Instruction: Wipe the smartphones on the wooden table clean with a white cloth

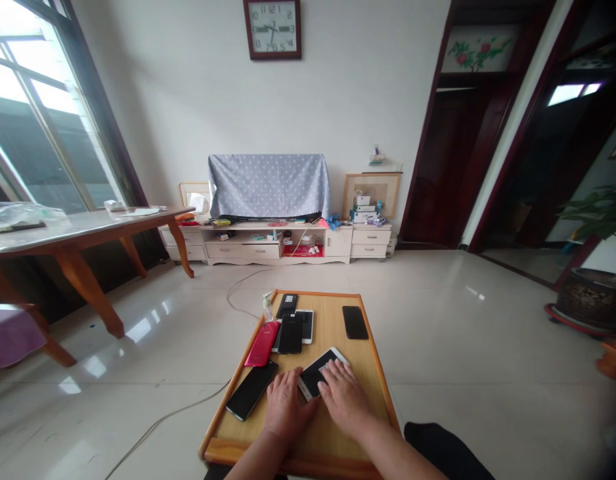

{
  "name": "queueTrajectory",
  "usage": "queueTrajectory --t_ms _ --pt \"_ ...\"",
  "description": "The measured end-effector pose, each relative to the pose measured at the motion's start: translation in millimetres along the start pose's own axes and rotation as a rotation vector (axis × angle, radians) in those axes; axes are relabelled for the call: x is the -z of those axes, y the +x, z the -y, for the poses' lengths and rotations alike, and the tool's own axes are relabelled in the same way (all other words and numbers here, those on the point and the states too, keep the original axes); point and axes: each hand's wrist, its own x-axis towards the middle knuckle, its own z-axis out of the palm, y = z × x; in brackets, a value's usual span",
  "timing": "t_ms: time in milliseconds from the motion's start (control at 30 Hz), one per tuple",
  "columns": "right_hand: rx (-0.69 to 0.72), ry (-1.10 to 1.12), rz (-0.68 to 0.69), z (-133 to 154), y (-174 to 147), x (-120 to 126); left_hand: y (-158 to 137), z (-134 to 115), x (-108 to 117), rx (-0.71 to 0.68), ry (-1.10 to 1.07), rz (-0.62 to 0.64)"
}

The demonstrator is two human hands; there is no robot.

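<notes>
Left hand [287,403]: flat on the low wooden table [333,333], touching the near end of the white phone [319,371].
Right hand [344,398]: fingers spread over that phone's dark screen.
Left edge: red phone [263,343], large black phone [252,399].
Far right: lone black phone [355,322].

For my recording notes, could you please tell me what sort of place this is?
Most likely a home living room: a cloth-covered screen stands on a low media cabinet, a wall clock hangs above, and a potted plant stands by the doorway. Both hands, left hand and right hand, rest on a phone on a low wooden table.
</notes>
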Motion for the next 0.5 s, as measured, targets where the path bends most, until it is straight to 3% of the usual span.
queueTrajectory --t_ms 167,400,500 --pt "0.124 0.091 0.044 23 -13 -12 0 5 1 -0.008 -0.01 0.025" --pt "-0.026 0.024 -0.021 2 16 7 -1 5 4 -0.012 -0.024 0.025" --pt "-0.056 -0.012 -0.025 8 13 0 -1 7 3 -0.012 -0.023 0.016"
